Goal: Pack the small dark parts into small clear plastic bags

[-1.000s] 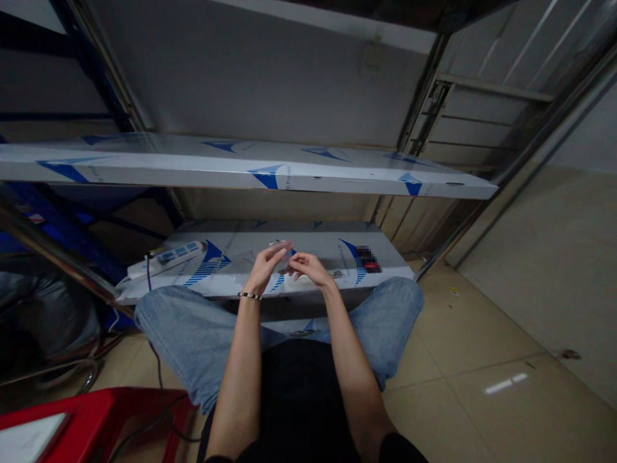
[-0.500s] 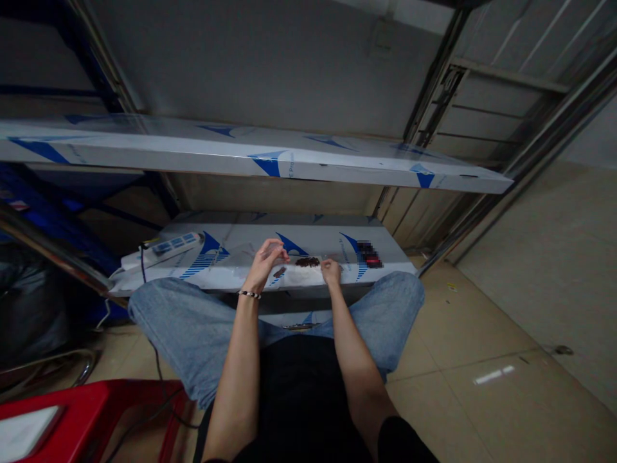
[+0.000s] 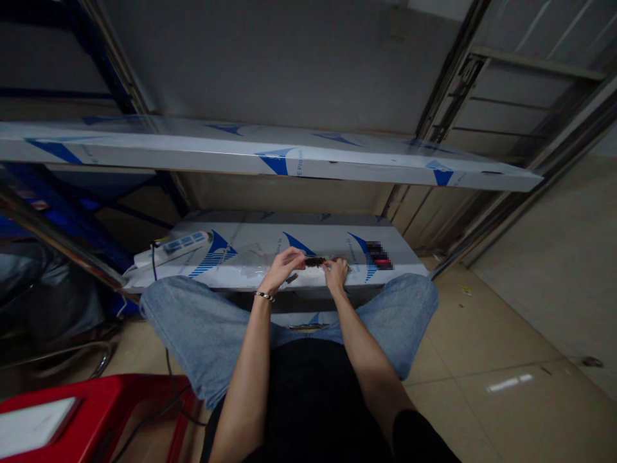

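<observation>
Running across the front of a metal rack, the lower shelf [image 3: 332, 225] wears a pale plastic film printed with blue arrow shapes and stripes, and the upper shelf [image 3: 357, 170] above it has the same covering. Near the lower shelf's front edge, a dark brown pile [image 3: 315, 262] lies between the person's hands, with a whitish patch just in front. The left hand [image 3: 285, 263] is at the pile's left end and the right hand [image 3: 336, 272] at its right end, fingers bent inward; whether either grip is pinching anything, I cannot tell at this size. A small dark piece [image 3: 292, 278] lies below the left hand. Farther left sits a white power strip [image 3: 186, 242]; to the right, a blurred dark and red item [image 3: 380, 256]. Around the rack are a grey wall [image 3: 270, 64], blue framing [image 3: 99, 51], shiny beige floor tiles [image 3: 486, 379] and a red stool [image 3: 103, 402] bearing a white slab [image 3: 33, 421].
</observation>
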`<action>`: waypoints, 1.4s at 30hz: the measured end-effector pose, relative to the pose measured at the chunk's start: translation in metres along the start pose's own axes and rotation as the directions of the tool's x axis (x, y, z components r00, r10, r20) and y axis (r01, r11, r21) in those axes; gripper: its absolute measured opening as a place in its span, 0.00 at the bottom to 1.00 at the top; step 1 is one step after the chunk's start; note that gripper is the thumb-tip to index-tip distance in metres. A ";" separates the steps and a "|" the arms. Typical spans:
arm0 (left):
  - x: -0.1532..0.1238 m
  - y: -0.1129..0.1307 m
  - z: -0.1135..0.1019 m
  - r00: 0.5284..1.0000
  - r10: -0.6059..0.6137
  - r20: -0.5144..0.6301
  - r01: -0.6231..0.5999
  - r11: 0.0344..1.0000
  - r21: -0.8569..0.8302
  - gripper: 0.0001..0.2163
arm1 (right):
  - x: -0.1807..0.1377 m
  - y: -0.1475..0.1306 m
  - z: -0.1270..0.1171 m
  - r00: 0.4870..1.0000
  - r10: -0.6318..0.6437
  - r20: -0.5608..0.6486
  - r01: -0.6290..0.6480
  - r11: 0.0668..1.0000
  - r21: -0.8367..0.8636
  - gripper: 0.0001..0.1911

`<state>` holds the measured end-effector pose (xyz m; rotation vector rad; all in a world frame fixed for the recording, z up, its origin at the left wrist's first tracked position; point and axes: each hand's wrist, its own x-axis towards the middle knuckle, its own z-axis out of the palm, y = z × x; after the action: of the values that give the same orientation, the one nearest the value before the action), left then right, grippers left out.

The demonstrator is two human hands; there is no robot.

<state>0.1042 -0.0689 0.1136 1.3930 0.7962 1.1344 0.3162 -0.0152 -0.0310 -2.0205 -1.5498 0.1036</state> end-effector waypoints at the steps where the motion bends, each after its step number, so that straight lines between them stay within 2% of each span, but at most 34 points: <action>1: 0.000 0.000 0.000 1.000 -0.003 0.013 0.003 1.000 0.023 0.15 | 0.001 0.000 0.001 1.000 -0.009 0.007 0.009 1.000 -0.006 0.10; 5: 0.000 -0.001 -0.002 0.995 -0.027 0.093 0.011 0.986 0.167 0.15 | 0.002 -0.003 0.005 1.000 -0.006 0.031 0.006 1.000 -0.012 0.08; 8: -0.001 -0.001 -0.003 0.991 -0.044 0.125 0.020 0.981 0.191 0.16 | 0.003 -0.004 0.005 1.000 -0.003 0.028 0.003 1.000 -0.013 0.07; 15: -0.004 0.004 0.000 0.993 -0.035 0.112 0.044 0.996 -0.081 0.16 | -0.005 -0.010 -0.007 1.000 0.030 -0.005 -0.030 0.999 -0.034 0.10; 17: -0.005 0.006 -0.002 0.993 -0.031 0.110 0.045 0.992 -0.118 0.15 | -0.004 -0.014 -0.020 0.998 0.021 -0.064 -0.019 0.999 0.034 0.10; 19: -0.006 0.008 -0.003 0.993 -0.027 0.113 0.043 0.989 -0.141 0.14 | 0.002 -0.023 -0.041 0.991 -0.002 -0.135 0.025 0.985 0.172 0.11; 21: -0.007 0.011 -0.004 0.991 -0.025 0.133 0.046 0.986 -0.159 0.14 | 0.012 -0.037 -0.068 0.983 -0.041 -0.177 0.104 0.926 0.362 0.11; 24: -0.008 0.013 -0.004 0.984 -0.026 0.177 0.057 0.984 -0.171 0.14 | 0.024 -0.072 -0.114 0.972 -0.194 -0.135 0.235 0.726 0.647 0.10; 27: -0.007 0.011 -0.005 0.986 -0.020 0.166 0.046 0.987 -0.155 0.14 | 0.022 -0.110 -0.149 0.895 -0.444 -0.041 0.304 0.541 0.784 0.10; 29: -0.006 0.007 -0.007 0.991 -0.029 0.127 0.044 0.993 -0.113 0.16 | 0.012 -0.128 -0.160 0.832 -0.554 -0.005 0.335 0.496 0.801 0.08; 31: -0.004 0.005 -0.010 0.995 -0.044 0.093 0.049 0.997 -0.055 0.17 | 0.000 -0.135 -0.162 0.800 -0.599 0.013 0.362 0.501 0.786 0.06; 34: -0.003 0.005 -0.014 0.995 -0.053 0.089 0.051 0.998 0.021 0.19 | -0.012 -0.133 -0.157 0.799 -0.599 0.045 0.360 0.537 0.763 0.04; 38: -0.004 0.009 -0.012 0.995 -0.059 0.085 0.052 0.996 0.072 0.18 | -0.011 -0.125 -0.150 0.797 -0.599 0.078 0.344 0.557 0.756 0.06; 42: -0.004 0.009 -0.008 0.996 -0.060 0.061 0.055 0.995 0.081 0.16 | -0.007 -0.122 -0.147 0.774 -0.621 0.126 0.296 0.530 0.795 0.11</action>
<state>0.0943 -0.0711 0.1214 1.4558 0.8380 1.0191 0.2673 -0.0616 0.1478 -0.8985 -1.8374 0.8460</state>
